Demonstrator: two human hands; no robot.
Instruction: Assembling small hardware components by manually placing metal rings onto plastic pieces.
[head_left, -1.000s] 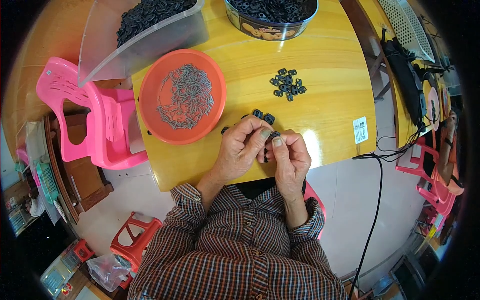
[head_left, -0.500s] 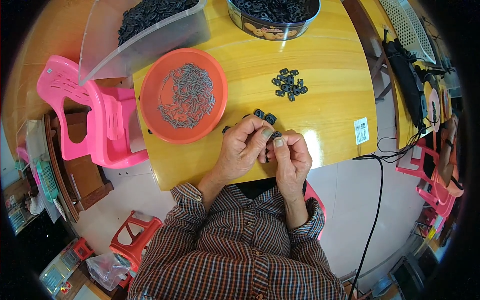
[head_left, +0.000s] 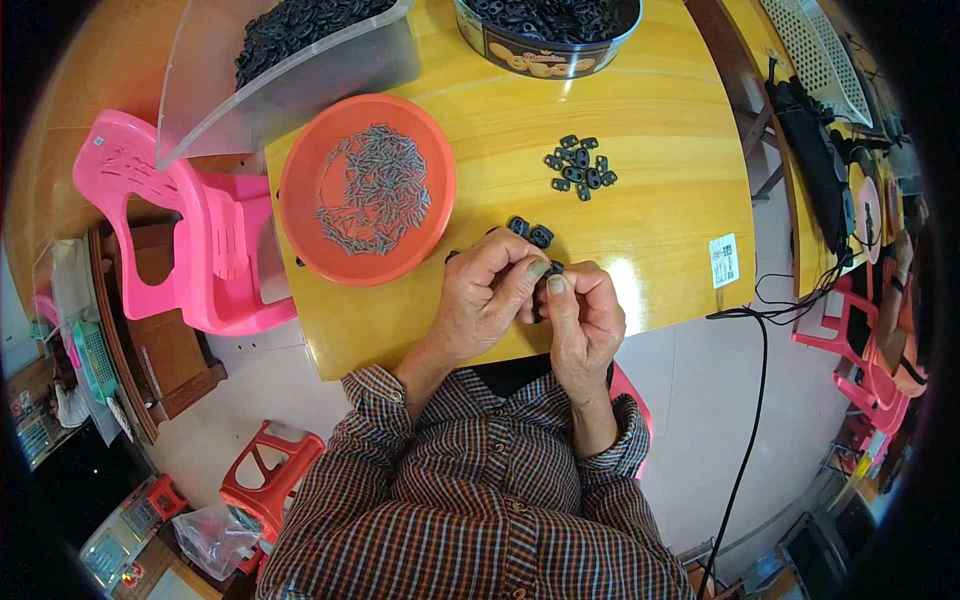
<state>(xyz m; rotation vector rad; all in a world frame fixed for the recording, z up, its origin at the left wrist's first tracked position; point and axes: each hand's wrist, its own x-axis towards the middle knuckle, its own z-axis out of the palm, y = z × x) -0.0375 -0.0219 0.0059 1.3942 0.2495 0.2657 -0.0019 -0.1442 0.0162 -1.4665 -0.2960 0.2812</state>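
A small black plastic cord lock [head_left: 556,268] is pinched between the fingertips of both hands near the table's front edge. My left hand [head_left: 484,290] closes thumb and forefinger on its left side; my right hand [head_left: 583,310] grips its right side. Fingers cover most of the piece. Just beyond the hands lie two loose two-holed cord locks [head_left: 529,231], and more black bits show partly from behind the hands. Farther right is a small group of cord locks [head_left: 580,168]. On the left sits an orange-red bowl [head_left: 432,240] with many small metal springs [head_left: 378,190].
A clear plastic bin [head_left: 300,92] of black parts stands at the far left, and a round tin [head_left: 545,62] of black parts at the far edge. A white label [head_left: 723,261] sticks to the yellow table [head_left: 660,120]. Pink chair [head_left: 215,240] at left; black cable [head_left: 757,400] at right.
Both hands stay almost in place. The black cord lock has shifted slightly between the fingertips and shows a little more; my right hand has moved marginally right.
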